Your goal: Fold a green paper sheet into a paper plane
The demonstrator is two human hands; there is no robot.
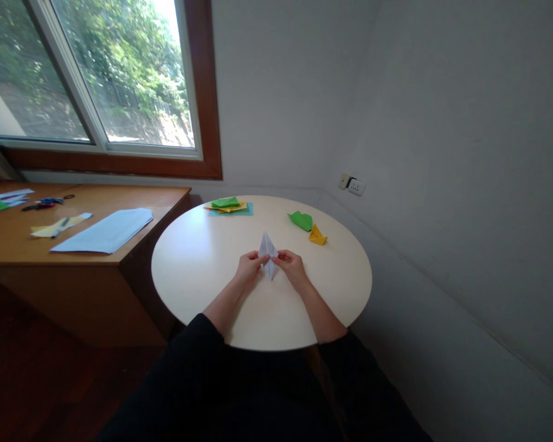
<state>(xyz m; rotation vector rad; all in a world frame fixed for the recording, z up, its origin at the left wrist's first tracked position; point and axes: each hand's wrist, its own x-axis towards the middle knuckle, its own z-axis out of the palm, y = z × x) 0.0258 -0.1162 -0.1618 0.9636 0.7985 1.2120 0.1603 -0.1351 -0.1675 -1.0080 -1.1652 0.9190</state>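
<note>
Folding, head view: both hands pinch a white paper [268, 253] at mid-counter, slightly toward the near edge of the round counter [198, 264]. Left hand [250, 268] grips the paper's left side, right hand [293, 267] the right side, fingers closed on it. Paper looks like a long pointed diamond, tip aimed at the far edge, lower tip between the hands. Whether it rests on the counter or is lifted, cannot tell.

To do this fold well, judged: keep edges lined up on the centre crease, hold one side fixed while the other presses, run a fingertip along the crease from the tip down, don't tear the thin point.

Green fold [301, 220] and yellow fold [317, 236] sit just beside each other toward the far right edge. Paper stack [229, 206] at the far edge. Side desk [133, 258] on the left carries a blue sheet [105, 231] and scissors [46, 202].
</note>
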